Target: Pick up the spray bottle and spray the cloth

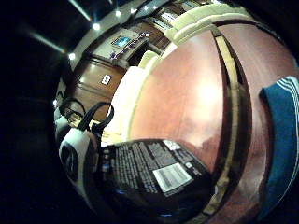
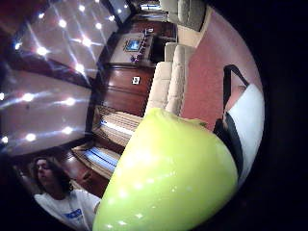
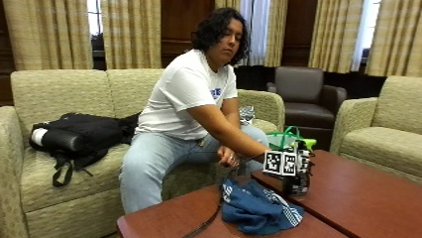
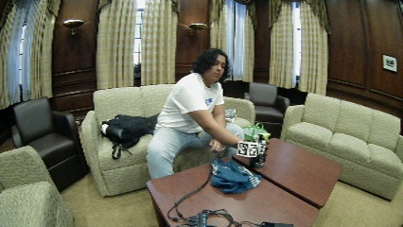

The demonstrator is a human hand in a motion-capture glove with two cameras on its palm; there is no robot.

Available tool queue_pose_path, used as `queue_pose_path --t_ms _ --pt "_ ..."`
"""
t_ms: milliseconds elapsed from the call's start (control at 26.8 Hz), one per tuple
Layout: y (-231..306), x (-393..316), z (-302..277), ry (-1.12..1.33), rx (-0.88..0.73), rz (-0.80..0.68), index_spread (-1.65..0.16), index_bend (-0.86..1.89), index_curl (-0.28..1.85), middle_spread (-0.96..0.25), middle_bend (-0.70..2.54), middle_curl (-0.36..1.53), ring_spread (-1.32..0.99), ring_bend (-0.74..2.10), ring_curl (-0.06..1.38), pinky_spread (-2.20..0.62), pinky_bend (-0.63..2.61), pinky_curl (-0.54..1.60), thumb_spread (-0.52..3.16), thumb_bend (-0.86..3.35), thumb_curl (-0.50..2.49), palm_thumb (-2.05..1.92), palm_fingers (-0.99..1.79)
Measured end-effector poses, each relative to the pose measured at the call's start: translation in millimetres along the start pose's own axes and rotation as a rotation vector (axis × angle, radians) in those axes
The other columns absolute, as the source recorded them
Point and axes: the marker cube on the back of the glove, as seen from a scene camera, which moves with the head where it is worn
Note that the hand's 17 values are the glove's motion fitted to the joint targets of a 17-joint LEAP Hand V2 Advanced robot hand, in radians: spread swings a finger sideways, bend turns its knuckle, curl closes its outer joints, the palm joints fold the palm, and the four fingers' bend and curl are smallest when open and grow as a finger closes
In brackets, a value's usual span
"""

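1. On the wooden surface (image 3: 369, 198) my right hand (image 3: 293, 166) is curled around the spray bottle (image 3: 296, 181), which stands upright.
2. Just beside it lies the blue cloth (image 3: 257, 210), near enough, I think, for spraying.

The outside view sits low across the table (image 3: 369, 198), close, facing the seated person at 12 o'clock; the wide outside view looks the same way from farther back. Both palm views press against the spray bottle (image 1: 154, 177) — both catch the wood-panelled wall.
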Motion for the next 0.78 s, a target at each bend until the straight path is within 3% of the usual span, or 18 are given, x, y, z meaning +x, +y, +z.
queue_pose_path --t_ms 782 --pt "-14 6 6 -0.016 -0.138 0.062 -0.28 0.28 0.60 -0.20 0.60 0.53 -0.21 0.63 0.45 -0.28 0.42 0.39 0.25 -0.03 0.83 0.90 1.23"
